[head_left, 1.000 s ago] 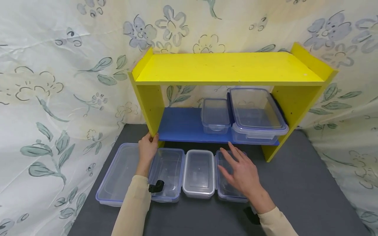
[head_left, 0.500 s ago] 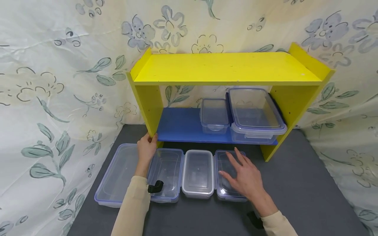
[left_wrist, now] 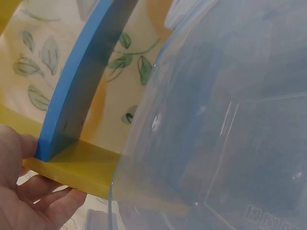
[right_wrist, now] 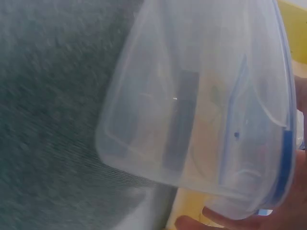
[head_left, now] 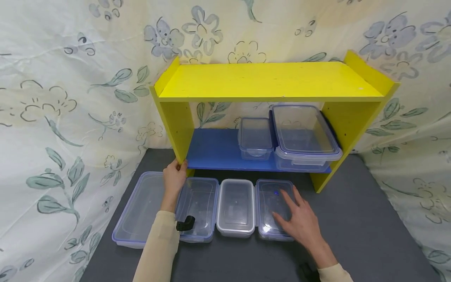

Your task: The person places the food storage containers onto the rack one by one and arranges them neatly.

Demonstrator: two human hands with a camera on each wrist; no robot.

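My left hand (head_left: pixel 174 181) grips the front edge of the yellow shelf unit's left side panel (head_left: pixel 175 129), where the blue shelf board (head_left: pixel 218 150) meets it. In the left wrist view the thumb lies by the blue board's end and the fingers curl under the yellow panel (left_wrist: pixel 76 175). My right hand (head_left: pixel 301 223), fingers spread, is over the right part of a clear food container with a blue-edged lid (head_left: pixel 266 207). The right wrist view shows a container's clear wall (right_wrist: pixel 144 124) beside the fingers; whether they touch it I cannot tell.
On the blue board stand a small clear container (head_left: pixel 255 139) and a larger one (head_left: pixel 305 131). Along the dark grey table (head_left: pixel 229 260) sit a white-rimmed container (head_left: pixel 236 207), a blue-rimmed one (head_left: pixel 202 199) and a large one (head_left: pixel 139 207). Floral cloth (head_left: pixel 105 98) hangs behind.
My right hand has moved down and to the right, from near the blue board's front edge to over the right-hand container. The left hand keeps its grip on the side panel.
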